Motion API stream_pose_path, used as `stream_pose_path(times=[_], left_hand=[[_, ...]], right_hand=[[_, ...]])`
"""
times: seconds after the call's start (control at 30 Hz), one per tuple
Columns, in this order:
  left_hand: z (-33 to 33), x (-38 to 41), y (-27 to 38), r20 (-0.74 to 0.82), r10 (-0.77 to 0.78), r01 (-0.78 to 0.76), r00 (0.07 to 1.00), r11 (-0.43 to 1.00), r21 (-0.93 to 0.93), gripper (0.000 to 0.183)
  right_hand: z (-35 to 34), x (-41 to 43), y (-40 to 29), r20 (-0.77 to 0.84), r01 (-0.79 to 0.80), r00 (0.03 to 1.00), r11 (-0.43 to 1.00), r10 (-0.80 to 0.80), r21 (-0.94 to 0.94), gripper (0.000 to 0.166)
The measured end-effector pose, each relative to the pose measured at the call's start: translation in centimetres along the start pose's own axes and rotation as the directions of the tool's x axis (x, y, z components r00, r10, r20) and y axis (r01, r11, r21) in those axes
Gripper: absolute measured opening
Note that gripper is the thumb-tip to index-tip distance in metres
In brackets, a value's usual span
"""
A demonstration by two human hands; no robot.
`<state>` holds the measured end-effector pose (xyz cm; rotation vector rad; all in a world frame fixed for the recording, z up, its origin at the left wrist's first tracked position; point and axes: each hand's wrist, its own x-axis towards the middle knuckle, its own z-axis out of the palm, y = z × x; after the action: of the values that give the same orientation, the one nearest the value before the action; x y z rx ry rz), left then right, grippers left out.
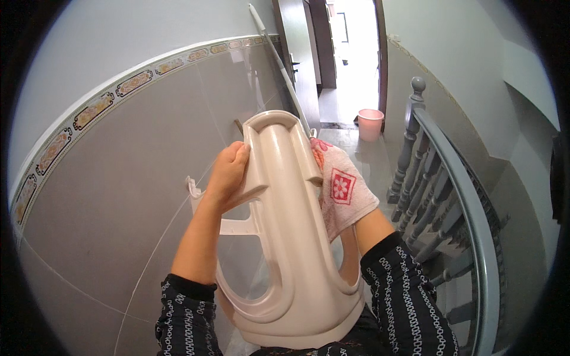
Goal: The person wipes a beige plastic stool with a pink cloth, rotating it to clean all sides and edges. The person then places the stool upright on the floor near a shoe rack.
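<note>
A large cream plastic piece (289, 213) with a raised central channel and oval openings stands in front of my body, its wide end low against me. My left hand (230, 167) grips its upper left edge. A pale pink towel with red flower patterns (363, 198) covers my right hand (334, 178) and lies against the piece's right side. The towel hides the fingers, so how they are closed does not show.
A grey banister (463, 191) with turned balusters runs down the right beside stairs. Ahead, a pink bucket (370, 125) stands on the floor near an open doorway. A long white pole (285, 73) leans by the door (300, 49). A tiled wall (133, 178) rises on the left.
</note>
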<state>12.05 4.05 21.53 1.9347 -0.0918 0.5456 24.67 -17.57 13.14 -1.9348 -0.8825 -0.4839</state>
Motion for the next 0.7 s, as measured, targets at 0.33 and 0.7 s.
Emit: stream_pose_path(times=[0.33, 0.7], left_hand=[[-1.3, -0.2, 1.1, 0.013, 0.039, -0.038, 0.999, 0.997, -0.073, 0.031], [-8.7, 2.6, -3.8, -0.107, 0.178, -0.206, 0.978, 0.893, -0.400, 0.042]], right_hand=[[-3.5, -6.5, 1.5, 0.031, -0.359, 0.930, 0.922, 0.367, -0.142, 0.016], [-8.2, 1.0, -16.4, 0.251, 0.355, 0.935, 0.671, -0.251, -0.651, 0.016]])
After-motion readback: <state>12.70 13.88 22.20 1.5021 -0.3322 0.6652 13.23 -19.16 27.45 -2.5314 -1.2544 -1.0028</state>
